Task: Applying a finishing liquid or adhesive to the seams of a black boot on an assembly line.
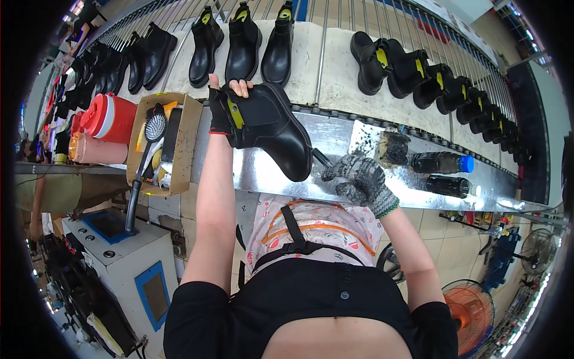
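My left hand (220,113), in a black fingerless glove, grips a black ankle boot (276,133) by its upper shaft. The boot is tilted over the metal bench, toe toward my right, with a yellow pull tab at its opening. In my right hand (363,180), gloved in grey knit, is a thin dark stick-like tool (323,158), perhaps a small brush. Its tip reaches the edge of the boot's toe by the sole; whether it touches I cannot tell. The tool's other end is hidden in my fingers.
On the metal bench (341,130) to the right lie a black-smeared white sheet (363,137), a blackened sponge (393,148) and two dark bottles (439,163). A cardboard box (192,131) with a paddle hairbrush (155,127) and a red jug (112,116) stand left. Boots (242,48) line the rack beyond.
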